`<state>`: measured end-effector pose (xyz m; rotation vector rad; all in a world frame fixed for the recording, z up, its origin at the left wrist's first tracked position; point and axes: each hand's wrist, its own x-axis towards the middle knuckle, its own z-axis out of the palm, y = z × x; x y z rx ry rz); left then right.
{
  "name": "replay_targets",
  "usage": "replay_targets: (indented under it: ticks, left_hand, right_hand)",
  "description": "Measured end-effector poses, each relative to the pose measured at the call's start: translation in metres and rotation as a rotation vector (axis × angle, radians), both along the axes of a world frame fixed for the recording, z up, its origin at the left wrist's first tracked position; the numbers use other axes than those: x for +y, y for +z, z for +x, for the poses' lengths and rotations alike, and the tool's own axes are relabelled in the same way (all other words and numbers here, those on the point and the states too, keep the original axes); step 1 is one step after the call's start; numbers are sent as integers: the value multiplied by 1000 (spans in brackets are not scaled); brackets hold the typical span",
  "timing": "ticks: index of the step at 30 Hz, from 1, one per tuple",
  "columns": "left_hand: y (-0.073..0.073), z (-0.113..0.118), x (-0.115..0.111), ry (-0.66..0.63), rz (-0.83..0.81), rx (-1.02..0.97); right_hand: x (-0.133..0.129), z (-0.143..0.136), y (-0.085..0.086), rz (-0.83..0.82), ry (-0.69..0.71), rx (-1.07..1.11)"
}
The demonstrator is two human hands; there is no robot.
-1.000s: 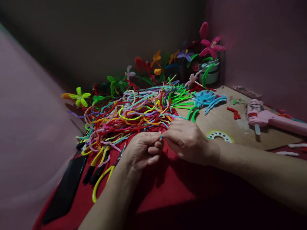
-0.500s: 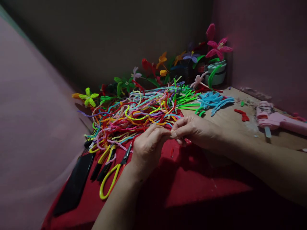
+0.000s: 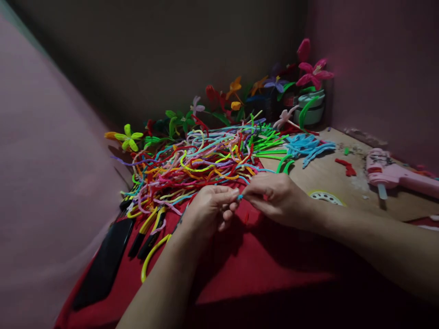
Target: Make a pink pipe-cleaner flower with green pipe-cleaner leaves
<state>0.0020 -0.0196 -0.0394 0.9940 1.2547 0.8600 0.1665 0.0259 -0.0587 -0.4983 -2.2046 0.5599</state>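
Over the red cloth (image 3: 233,269), my left hand (image 3: 212,205) and my right hand (image 3: 274,196) meet fingertip to fingertip. Between them shows a small bit of blue pipe cleaner (image 3: 240,197), pinched from both sides; most of it is hidden by the fingers. Behind the hands spreads a tangled heap of pipe cleaners (image 3: 192,164) in many colours. A pair of yellow-handled scissors (image 3: 151,258) lies partly under my left forearm. To the right of the heap rests a bunch of blue pipe cleaner pieces (image 3: 305,145).
A pink hot glue gun (image 3: 394,173) lies at the right on a brown board (image 3: 329,176). Yellow-black pliers (image 3: 147,233) and a black phone-like slab (image 3: 104,265) sit at the left. Pipe-cleaner flowers (image 3: 313,73) stand along the back wall, near a pale green container (image 3: 310,107).
My hands have turned and drawn slightly apart, so the blue bit between the fingertips now shows. My right forearm has shifted, revealing a white, yellow-rimmed disc. My left forearm covers more of the scissors.
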Motion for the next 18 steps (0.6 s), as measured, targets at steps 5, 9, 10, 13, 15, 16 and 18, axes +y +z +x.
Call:
replay_targets:
  ticks: [5, 9, 10, 13, 15, 16, 18]
  left_hand:
    - [6, 8, -8, 97, 651, 539]
    - [1, 9, -7, 7, 1008, 932]
    - [0, 9, -7, 14, 1050, 977]
    - [-1, 9, -6, -31, 1054, 1025]
    - [1, 8, -8, -90, 971, 1063]
    - [2, 7, -9, -110, 907, 1083]
    - [5, 6, -10, -149, 750, 1076]
  right_hand:
    - [8, 2, 9, -787, 93, 58]
    - [12, 2, 15, -1008, 127, 97]
    - [12, 3, 16, -1022, 138, 93]
    - [12, 2, 14, -992, 163, 59]
    - [10, 2, 10, -863, 151, -7]
    - [9, 1, 8, -750, 130, -45]
    - [6, 0, 4, -492, 73, -106]
